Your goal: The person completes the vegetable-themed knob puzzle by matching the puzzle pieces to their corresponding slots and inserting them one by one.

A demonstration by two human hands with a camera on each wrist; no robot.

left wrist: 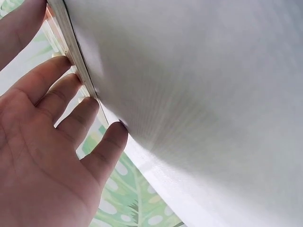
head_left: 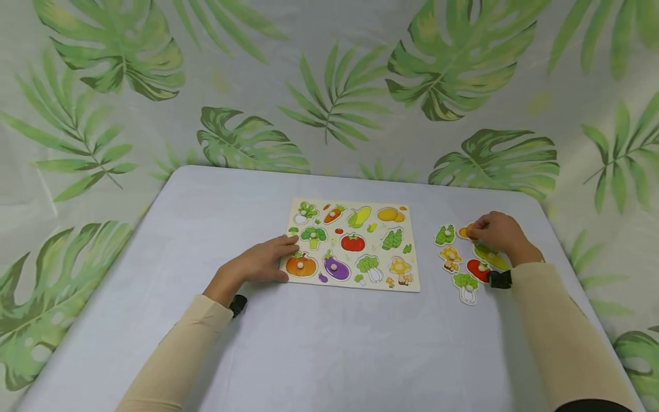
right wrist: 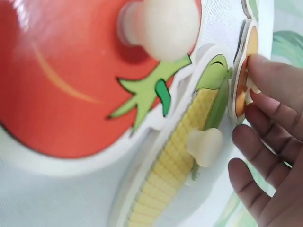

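Observation:
A wooden vegetable puzzle board (head_left: 381,280) lies mid-table. My left hand (head_left: 265,260) rests at its left edge with fingers fairly straight; the left wrist view shows fingertips (left wrist: 87,106) against that edge. Knobbed pumpkin (head_left: 309,269), eggplant (head_left: 337,267) and broccoli (head_left: 313,230) pieces sit in the board. To the right, my right hand (head_left: 496,232) pinches the knob of the orange potato piece (right wrist: 242,94) between thumb and finger. Beside it are the corn piece (right wrist: 177,156) and the tomato piece (right wrist: 71,85), both with pale knobs.
Other loose pieces lie right of the board: a green leafy one (head_left: 443,236), a mushroom (head_left: 449,253) and a bok choy (head_left: 467,294). A white cloth (head_left: 329,355) covers the table. Behind hangs a leaf-patterned curtain (head_left: 350,74).

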